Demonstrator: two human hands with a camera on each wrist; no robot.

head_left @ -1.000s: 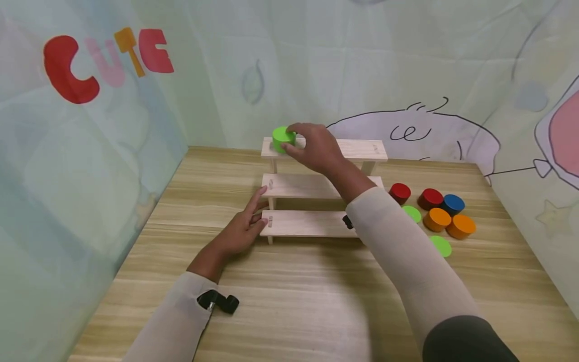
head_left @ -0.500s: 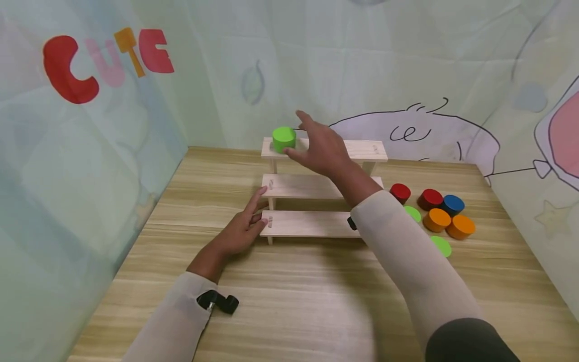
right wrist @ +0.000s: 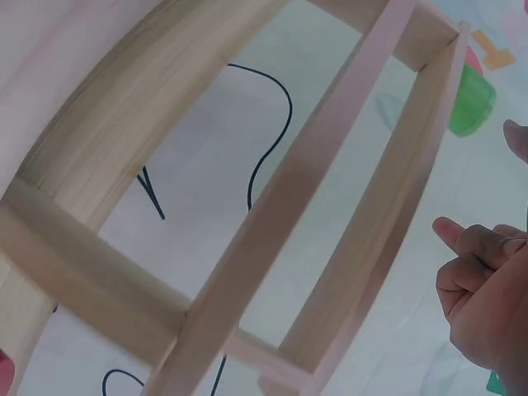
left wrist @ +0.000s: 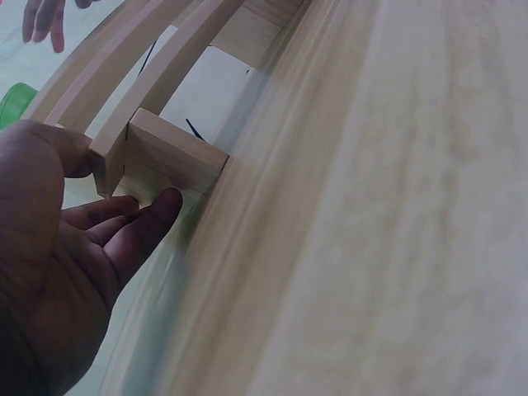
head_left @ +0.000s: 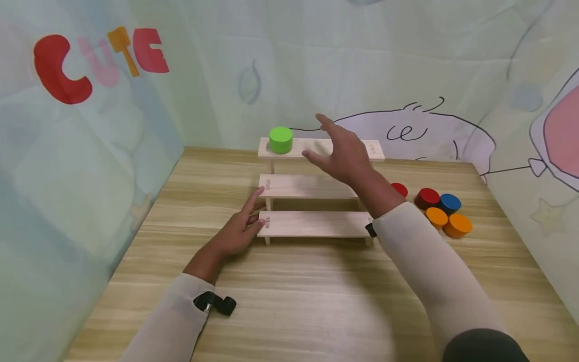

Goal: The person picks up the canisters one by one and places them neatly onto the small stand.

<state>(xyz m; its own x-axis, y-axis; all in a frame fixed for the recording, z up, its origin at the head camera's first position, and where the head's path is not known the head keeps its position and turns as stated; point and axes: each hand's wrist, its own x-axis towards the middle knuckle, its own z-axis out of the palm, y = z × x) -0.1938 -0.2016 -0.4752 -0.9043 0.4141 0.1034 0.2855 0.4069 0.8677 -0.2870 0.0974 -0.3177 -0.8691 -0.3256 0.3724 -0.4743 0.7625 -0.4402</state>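
Observation:
A bright green round block (head_left: 281, 141) stands on the left end of the top step of a pale wooden three-step stand (head_left: 316, 223). To its right, my right hand (head_left: 346, 153) hovers above the top step, thumb and fingers spread, holding nothing. In the right wrist view, a gap separates that hand from the green block (right wrist: 472, 101). At the stand's left side, my left hand (head_left: 235, 234) rests its fingertips against the ends of the lower and middle steps. The left wrist view shows the left hand (left wrist: 62, 223) touching the plank's end near a support leg.
Right of the stand lie several round blocks: red ones (head_left: 427, 199), a blue one (head_left: 450, 203) and orange ones (head_left: 458, 226). My right sleeve (head_left: 429, 261) crosses in front of part of that group. Printed cloth walls (head_left: 217, 90) border the wooden table (head_left: 289, 311).
My right hand has let go of the green block, spread its fingers and moved right. The green block stays on the top step. My left hand keeps its place at the stand.

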